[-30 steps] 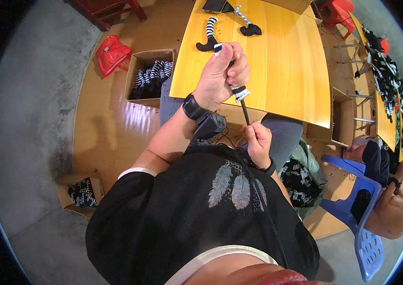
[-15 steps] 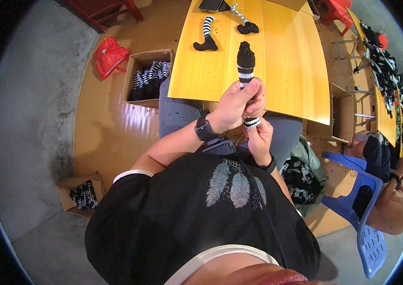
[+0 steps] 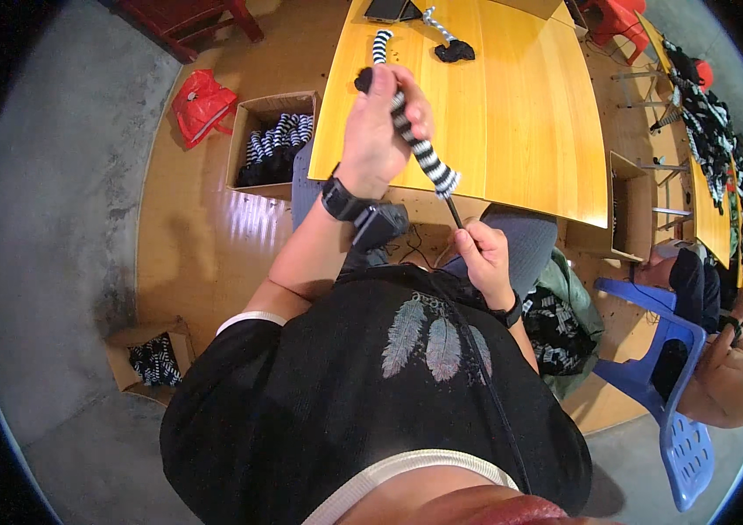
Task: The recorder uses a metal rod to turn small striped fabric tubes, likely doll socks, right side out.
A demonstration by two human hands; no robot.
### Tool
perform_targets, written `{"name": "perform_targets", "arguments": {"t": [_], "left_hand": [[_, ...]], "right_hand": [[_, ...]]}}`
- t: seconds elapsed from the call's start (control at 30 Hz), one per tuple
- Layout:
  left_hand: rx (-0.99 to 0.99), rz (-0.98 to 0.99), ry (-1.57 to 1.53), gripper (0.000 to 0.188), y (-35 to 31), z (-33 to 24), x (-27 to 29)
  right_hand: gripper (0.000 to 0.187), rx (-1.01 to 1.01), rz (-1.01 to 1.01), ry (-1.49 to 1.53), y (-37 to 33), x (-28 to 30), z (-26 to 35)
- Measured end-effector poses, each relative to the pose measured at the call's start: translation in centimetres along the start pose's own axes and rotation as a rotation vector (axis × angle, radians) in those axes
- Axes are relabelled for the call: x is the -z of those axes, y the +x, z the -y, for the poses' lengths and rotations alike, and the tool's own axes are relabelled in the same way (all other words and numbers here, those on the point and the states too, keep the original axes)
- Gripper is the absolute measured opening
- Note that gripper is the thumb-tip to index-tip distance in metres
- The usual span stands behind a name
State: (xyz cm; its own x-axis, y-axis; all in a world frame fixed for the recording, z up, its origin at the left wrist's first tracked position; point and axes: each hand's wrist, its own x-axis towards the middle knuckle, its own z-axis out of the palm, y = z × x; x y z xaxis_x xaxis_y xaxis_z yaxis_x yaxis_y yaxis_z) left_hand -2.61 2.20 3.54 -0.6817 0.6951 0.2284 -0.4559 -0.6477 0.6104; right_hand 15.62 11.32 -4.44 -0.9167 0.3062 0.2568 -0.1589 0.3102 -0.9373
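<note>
My left hand (image 3: 373,140) is closed around the upper part of a knitted black-and-white striped doll leg (image 3: 427,160), which slants down to the right over the table's front edge. A thin dark rod (image 3: 453,213) runs from the leg's lower end to my right hand (image 3: 487,254), whose fingers grip it. Beyond my left hand lies another striped leg (image 3: 381,45), partly covered by the hand. Which leg the black knit at my fingers belongs to is unclear. To the right rests a leg with a black foot (image 3: 455,51).
The yellow table (image 3: 538,131) has a phone (image 3: 386,10) at its far edge. Left of it stands a carton (image 3: 277,188) of striped legs; a smaller carton (image 3: 181,343) sits lower left. A sack (image 3: 588,302) and blue chair (image 3: 651,367) with a seated person are at right.
My left hand has moved forward and left with the striped leg, which now slants instead of standing upright. My right hand has moved slightly down, and the dark rod now shows between the hands.
</note>
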Motion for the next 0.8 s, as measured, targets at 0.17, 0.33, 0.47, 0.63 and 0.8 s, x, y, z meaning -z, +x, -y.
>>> {"name": "perform_targets", "arguments": {"t": [0.17, 0.33, 0.47, 0.63, 0.8], "left_hand": [[-0.005, -0.050, -0.039, 0.034, 0.3, 0.2, -0.1], [0.011, 0.025, -0.083, 0.035, -0.3, 1.2, -0.8], [0.027, 0.019, -0.014, 0.036, -0.7, 2.2, -1.1], [0.116, 0.058, 0.002, 0.036, -2.2, 4.6, -1.6], [0.155, 0.032, -0.020, 0.036, -2.2, 4.9, -0.8]], "right_hand": [[0.024, 0.000, -0.021, 0.059, -0.1, -0.3, 0.7], [0.027, -0.093, -0.020, 0.099, 0.1, -0.7, 1.1], [0.026, -0.084, -0.035, 0.150, 0.0, -1.0, 1.2], [0.026, -0.146, -0.086, 0.345, 0.2, -1.4, 1.0], [0.027, -0.210, -0.087, 0.387, 0.5, -1.5, 0.9]]}}
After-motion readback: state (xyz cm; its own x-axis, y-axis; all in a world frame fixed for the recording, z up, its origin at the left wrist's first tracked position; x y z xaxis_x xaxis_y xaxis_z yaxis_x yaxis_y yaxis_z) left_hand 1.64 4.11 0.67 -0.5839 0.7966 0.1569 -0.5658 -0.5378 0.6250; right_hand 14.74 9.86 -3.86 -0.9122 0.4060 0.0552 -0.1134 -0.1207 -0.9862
